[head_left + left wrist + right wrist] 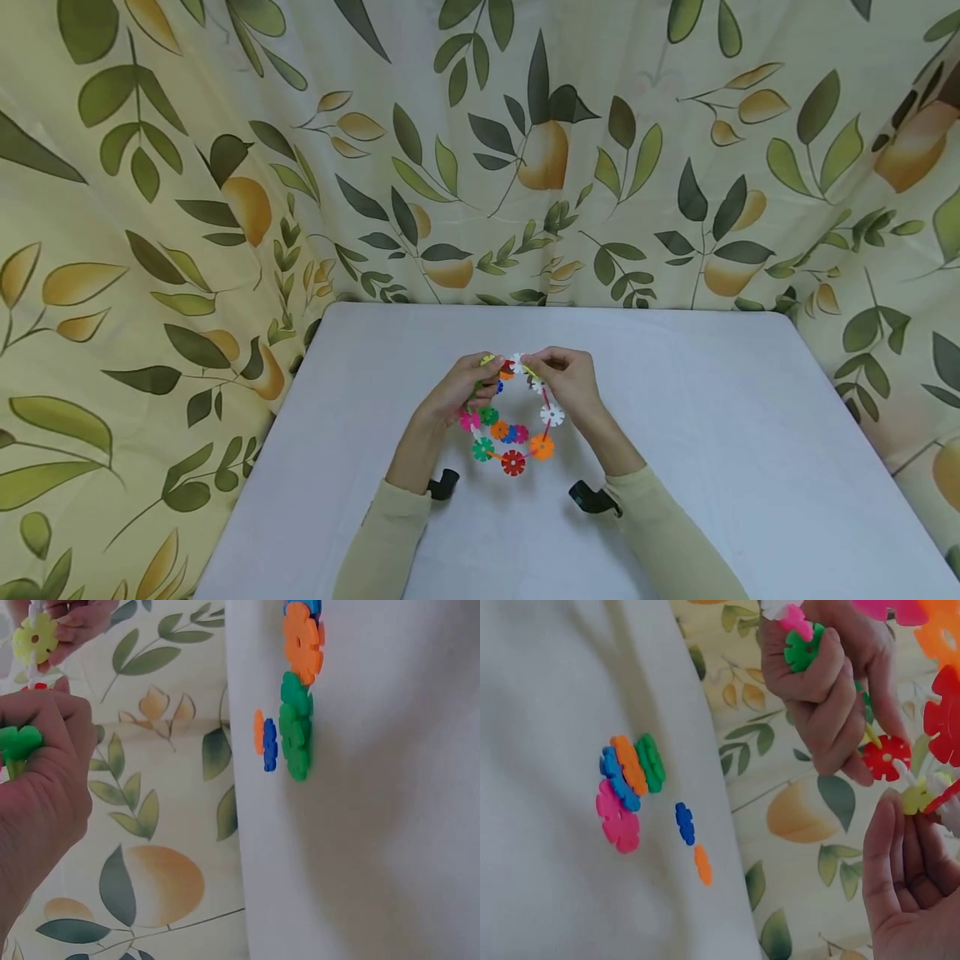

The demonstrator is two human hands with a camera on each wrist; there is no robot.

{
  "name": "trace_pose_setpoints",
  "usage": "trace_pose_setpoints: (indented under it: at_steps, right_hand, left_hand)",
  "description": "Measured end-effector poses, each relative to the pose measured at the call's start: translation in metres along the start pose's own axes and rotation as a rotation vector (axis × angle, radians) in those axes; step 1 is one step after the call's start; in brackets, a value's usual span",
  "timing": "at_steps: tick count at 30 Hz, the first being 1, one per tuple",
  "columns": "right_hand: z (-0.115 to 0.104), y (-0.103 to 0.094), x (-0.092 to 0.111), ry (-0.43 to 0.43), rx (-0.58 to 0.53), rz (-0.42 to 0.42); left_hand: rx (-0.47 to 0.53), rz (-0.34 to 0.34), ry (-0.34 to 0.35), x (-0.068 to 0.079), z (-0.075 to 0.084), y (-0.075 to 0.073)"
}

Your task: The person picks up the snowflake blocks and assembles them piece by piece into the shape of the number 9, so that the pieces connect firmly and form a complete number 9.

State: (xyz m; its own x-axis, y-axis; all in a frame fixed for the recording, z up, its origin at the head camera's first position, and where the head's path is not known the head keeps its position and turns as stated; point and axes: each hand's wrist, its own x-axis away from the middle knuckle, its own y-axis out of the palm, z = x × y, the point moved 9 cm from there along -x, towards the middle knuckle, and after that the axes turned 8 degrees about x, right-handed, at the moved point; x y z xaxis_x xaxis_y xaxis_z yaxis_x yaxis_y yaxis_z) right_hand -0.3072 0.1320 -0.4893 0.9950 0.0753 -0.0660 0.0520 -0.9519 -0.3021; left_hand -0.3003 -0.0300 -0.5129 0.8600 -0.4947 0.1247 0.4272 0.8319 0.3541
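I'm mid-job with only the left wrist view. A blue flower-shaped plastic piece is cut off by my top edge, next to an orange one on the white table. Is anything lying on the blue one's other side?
Observer: Yes. The right wrist view shows a pink flower-shaped plastic piece lying against the blue piece.
Operator: Noted. I only catch bits of the linked pieces held up. Which one hangs lowest?
Observer: In the head view, where the linked chain of coloured plastic flowers loops down from the left hand and the right hand, the lowest in the picture is a red flower.
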Motion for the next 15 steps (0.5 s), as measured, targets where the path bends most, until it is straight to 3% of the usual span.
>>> trace_pose_setpoints:
  at_steps: [7, 11, 15]
  right_hand:
    - [0.004, -0.004, -0.003, 0.062, -0.02, 0.026]
    - [0.005, -0.01, -0.005, 0.104, -0.073, 0.084]
    - [0.002, -0.016, -0.005, 0.117, -0.14, 0.143]
  left_hand:
    - [0.11, 0.018, -0.027, -0.001, 0.0, -0.005]
    - [0.248, -0.012, 0.022, 0.001, 0.007, -0.006]
    - [0.288, -0.062, 0.079, 0.002, 0.013, -0.006]
